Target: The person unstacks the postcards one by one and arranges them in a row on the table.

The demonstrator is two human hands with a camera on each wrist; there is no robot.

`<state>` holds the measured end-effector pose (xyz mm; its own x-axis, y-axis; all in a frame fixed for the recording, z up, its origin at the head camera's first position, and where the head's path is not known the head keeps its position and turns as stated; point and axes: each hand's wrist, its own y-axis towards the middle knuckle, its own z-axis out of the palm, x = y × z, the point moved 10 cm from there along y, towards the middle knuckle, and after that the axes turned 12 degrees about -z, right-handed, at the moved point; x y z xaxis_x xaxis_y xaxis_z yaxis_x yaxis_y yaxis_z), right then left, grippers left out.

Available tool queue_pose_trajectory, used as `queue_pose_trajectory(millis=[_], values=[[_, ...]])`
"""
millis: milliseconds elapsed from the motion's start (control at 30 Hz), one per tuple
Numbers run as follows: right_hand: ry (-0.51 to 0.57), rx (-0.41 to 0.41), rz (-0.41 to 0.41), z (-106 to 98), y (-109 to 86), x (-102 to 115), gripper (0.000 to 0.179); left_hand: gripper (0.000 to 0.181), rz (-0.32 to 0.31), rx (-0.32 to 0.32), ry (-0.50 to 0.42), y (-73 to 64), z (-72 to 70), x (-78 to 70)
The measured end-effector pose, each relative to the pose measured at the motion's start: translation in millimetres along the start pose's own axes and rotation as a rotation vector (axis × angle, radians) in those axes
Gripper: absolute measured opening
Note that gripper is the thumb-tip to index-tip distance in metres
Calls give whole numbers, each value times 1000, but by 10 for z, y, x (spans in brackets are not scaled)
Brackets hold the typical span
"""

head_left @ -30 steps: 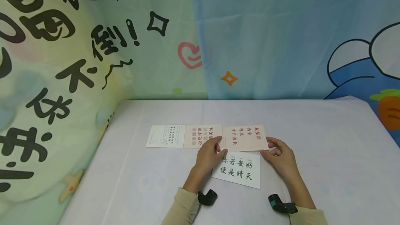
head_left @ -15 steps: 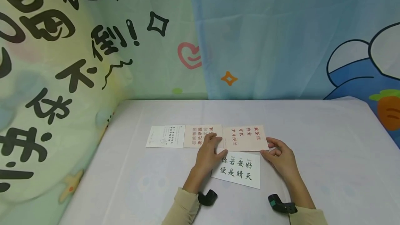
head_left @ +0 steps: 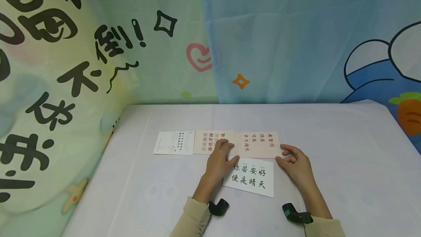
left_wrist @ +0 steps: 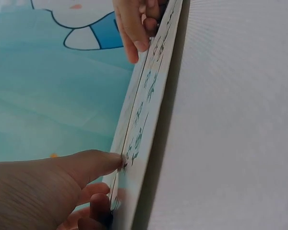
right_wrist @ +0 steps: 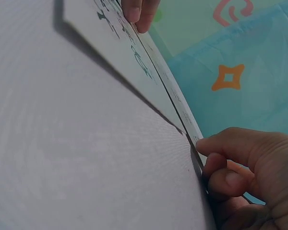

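Observation:
In the head view, my left hand (head_left: 219,162) rests over the meeting edges of two pink cards. Its thumb is beside the top left of a white card (head_left: 252,187) with dark green writing. The left pink card (head_left: 201,142) is partly hidden under my fingers. My right hand (head_left: 297,165) has its fingertips at the right edge of the right pink card (head_left: 260,145), which bears red writing. Seen from the left wrist, the left thumb (left_wrist: 103,164) touches the cards' seam. The right wrist view has the right thumb (right_wrist: 221,141) at a card corner, with the other fingers bent.
A white postcard (head_left: 174,142) with small print and a little drawing lies at the left end of the row. The cards lie on a white-covered table (head_left: 348,164). Behind the table hangs a printed curtain (head_left: 279,39). Each wrist carries a black camera (head_left: 218,207).
My left index finger has drawn back and bent a little over the pink cards. The right pink card has perhaps shifted very slightly to the left. The right hand has barely moved.

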<state>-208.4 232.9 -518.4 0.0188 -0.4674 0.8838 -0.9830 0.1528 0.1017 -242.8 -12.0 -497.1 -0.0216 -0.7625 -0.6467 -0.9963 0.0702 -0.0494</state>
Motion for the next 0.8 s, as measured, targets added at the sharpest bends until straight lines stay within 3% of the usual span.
queue_pose_trajectory(millis=[367, 600, 800], values=[[-16, -7, -20, -10, -4, 23, 46, 39, -7, -3, -4, -2, -6, -25], [-13, -14, -18, -10, 6, 6, 44, 54, -40, 6, -30, 15, 24, 10], [26, -21, -5, -6, 0, -15, 40, 57, -76, 13, -73, 12, 34, 26]])
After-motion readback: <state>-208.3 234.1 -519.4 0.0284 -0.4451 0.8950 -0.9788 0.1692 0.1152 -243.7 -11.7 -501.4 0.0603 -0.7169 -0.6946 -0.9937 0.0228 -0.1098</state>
